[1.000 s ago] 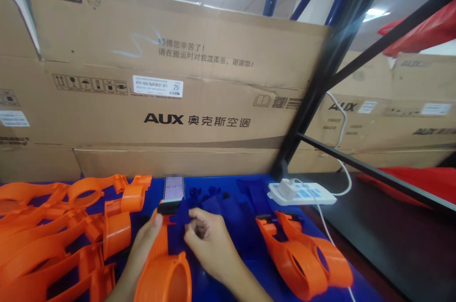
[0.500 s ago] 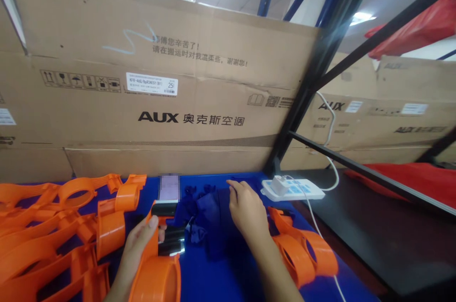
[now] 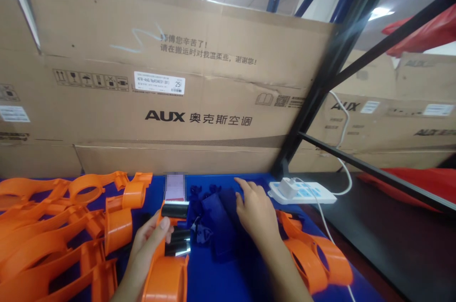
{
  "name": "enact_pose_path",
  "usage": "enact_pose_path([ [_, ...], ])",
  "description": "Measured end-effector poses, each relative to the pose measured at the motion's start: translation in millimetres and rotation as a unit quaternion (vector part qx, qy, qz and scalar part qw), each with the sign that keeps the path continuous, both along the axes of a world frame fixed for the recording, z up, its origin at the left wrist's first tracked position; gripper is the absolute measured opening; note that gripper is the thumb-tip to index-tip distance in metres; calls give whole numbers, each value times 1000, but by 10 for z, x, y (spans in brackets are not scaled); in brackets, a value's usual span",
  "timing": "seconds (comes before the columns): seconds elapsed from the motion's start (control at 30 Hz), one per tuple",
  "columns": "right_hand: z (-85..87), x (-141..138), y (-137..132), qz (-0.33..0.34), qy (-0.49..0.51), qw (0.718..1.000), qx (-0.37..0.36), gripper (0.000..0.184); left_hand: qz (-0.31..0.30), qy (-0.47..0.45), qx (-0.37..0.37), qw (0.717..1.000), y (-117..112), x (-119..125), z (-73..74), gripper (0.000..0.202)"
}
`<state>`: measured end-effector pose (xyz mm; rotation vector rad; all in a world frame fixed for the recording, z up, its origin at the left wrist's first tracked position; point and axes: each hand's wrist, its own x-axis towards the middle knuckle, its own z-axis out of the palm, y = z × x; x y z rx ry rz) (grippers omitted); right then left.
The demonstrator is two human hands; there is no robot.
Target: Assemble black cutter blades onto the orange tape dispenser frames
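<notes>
My left hand (image 3: 151, 240) is closed around the handle of an orange tape dispenser (image 3: 166, 278). Its white toothed blade (image 3: 176, 202) and black rollers (image 3: 174, 211) face up and away from me. My right hand (image 3: 256, 212) hovers over or rests at a dark blue heap, fingers apart, with nothing visible in it; whether it touches is unclear. Below and left of it lie a dark blue bag-like piece (image 3: 215, 219) and small dark blue plastic parts (image 3: 204, 234). A phone-like object (image 3: 175, 187), partly blurred out, stands behind the blade.
Several orange dispenser frames (image 3: 117, 228) pile up at left, and more orange frames (image 3: 333, 259) lie at right. A white power strip (image 3: 309, 193) with a plug and cable sits behind them. Large cardboard boxes (image 3: 199, 140) and a black rack post (image 3: 302, 121) stand at the back.
The view has turned slightly left, so everything sits further right. My right hand's fingers have spread a little more. My left hand keeps its hold on the tape dispenser.
</notes>
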<state>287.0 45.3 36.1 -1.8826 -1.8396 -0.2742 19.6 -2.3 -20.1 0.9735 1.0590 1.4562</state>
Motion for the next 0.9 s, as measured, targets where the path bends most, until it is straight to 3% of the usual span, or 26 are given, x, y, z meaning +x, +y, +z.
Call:
enact_pose_path([
  [0.1,31,-63,-12,20,10,1000,19,32,-11,6,19,1000,-18,2,21,50],
  [0.2,74,-246,-125,132,116,982,68,25,-35,-19,29,999,-43,43,66,46],
  [0.3,77,-516,-337,335,258,905,50,27,-38,-48,23,998,-80,97,108,42],
  [0.37,39,-685,-468,400,265,877,31,48,-27,-62,14,998,-106,118,123,41],
  [0.43,-20,-805,-540,397,262,878,44,63,-32,-74,11,997,-125,125,124,38],
  [0.6,-132,-897,-500,364,270,887,91,56,-93,-68,24,993,-134,138,89,36],
  [0.73,-165,-907,-492,356,252,895,95,53,-76,-71,-12,995,-123,156,96,35],
  [0.9,-248,-926,-502,372,225,895,98,52,-48,0,-17,999,-88,133,121,37],
])
